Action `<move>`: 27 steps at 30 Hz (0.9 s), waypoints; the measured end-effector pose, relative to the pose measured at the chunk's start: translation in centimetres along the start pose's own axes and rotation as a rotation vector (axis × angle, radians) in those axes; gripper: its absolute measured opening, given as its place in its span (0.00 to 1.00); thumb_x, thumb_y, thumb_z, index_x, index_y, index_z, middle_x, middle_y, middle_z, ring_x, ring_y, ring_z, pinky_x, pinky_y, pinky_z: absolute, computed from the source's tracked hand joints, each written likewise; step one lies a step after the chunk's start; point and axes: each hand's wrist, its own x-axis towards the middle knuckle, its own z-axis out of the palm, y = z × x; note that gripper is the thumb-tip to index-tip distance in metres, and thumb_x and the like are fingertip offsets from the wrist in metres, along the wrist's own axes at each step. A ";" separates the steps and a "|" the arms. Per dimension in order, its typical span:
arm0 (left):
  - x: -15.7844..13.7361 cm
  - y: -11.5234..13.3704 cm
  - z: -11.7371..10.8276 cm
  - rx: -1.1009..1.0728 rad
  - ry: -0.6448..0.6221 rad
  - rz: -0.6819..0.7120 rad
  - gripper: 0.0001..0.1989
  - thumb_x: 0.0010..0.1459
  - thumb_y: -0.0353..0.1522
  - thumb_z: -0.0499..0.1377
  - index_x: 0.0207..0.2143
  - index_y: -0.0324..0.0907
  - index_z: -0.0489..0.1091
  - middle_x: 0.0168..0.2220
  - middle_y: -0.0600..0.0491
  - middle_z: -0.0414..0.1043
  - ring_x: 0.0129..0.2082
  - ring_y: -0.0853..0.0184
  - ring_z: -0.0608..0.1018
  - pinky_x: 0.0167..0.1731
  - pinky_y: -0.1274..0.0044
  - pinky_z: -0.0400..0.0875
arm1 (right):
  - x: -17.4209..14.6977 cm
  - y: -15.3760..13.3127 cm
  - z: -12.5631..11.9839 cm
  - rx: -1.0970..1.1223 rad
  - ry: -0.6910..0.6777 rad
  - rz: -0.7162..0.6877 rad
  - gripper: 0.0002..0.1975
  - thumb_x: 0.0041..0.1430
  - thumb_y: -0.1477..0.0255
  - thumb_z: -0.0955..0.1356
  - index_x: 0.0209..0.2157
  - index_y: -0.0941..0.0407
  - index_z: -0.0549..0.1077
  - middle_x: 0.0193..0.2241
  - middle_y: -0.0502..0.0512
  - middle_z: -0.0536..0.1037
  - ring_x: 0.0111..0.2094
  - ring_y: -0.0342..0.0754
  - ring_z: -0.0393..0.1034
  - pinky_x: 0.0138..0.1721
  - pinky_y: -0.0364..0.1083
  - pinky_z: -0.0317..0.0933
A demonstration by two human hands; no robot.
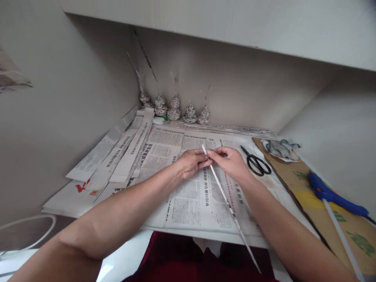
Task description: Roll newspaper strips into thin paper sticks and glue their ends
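A thin rolled newspaper tube (223, 194) slants from between my hands down past the table's front edge. My left hand (194, 162) pinches it near its upper white end, the fingers closed. On the other side, my right hand (227, 158) also grips the tube with thumb and fingers by that same end. The two hands nearly meet above flat newspaper sheets (188, 207). Just right of my right hand lie black-handled scissors (257, 164). What the inner fingers do behind the tube is partly hidden.
Several woven paper figures (174, 108) stand along the back wall, with long paper rods (229, 129) beside them. Cut newspaper strips (117, 150) are stacked at left. At right, cardboard (299, 188) carries a blue glue gun (331, 194) and a grey lump (280, 150). A shelf (220, 23) overhangs the table.
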 end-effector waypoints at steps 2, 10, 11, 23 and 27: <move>0.1 -0.1 -0.1 0.006 -0.003 -0.007 0.12 0.52 0.15 0.55 0.35 0.31 0.75 0.37 0.44 0.75 0.35 0.69 0.79 0.39 0.82 0.75 | 0.4 0.4 0.4 0.066 -0.032 0.034 0.15 0.46 0.58 0.71 0.28 0.56 0.76 0.30 0.55 0.79 0.33 0.50 0.71 0.37 0.47 0.63; 0.1 -0.5 -0.2 0.023 -0.009 -0.046 0.14 0.52 0.15 0.55 0.39 0.31 0.73 0.33 0.44 0.75 0.33 0.68 0.79 0.38 0.82 0.75 | 0.7 0.6 1.4 0.445 -0.040 0.240 0.09 0.41 0.67 0.73 0.21 0.57 0.72 0.23 0.51 0.76 0.23 0.43 0.67 0.27 0.43 0.63; 0.1 -0.5 -0.1 0.022 -0.011 -0.050 0.14 0.52 0.15 0.55 0.40 0.31 0.73 0.33 0.44 0.75 0.34 0.68 0.79 0.38 0.81 0.75 | 0.7 0.5 1.4 0.468 -0.040 0.269 0.09 0.40 0.68 0.73 0.20 0.57 0.72 0.20 0.49 0.73 0.20 0.41 0.66 0.25 0.42 0.62; -0.9 -1.0 1.0 0.102 0.046 -0.051 0.15 0.50 0.16 0.59 0.41 0.32 0.69 0.30 0.45 0.75 0.30 0.67 0.80 0.34 0.79 0.76 | 0.5 0.5 1.0 0.532 -0.120 0.320 0.12 0.36 0.66 0.75 0.21 0.58 0.73 0.20 0.50 0.75 0.22 0.41 0.67 0.23 0.41 0.61; -0.9 -1.3 0.9 0.102 0.038 -0.033 0.11 0.50 0.16 0.59 0.37 0.32 0.69 0.29 0.46 0.75 0.29 0.67 0.80 0.33 0.78 0.77 | 0.2 0.3 0.8 0.501 -0.096 0.334 0.12 0.36 0.66 0.75 0.21 0.58 0.72 0.16 0.48 0.72 0.19 0.40 0.64 0.22 0.41 0.59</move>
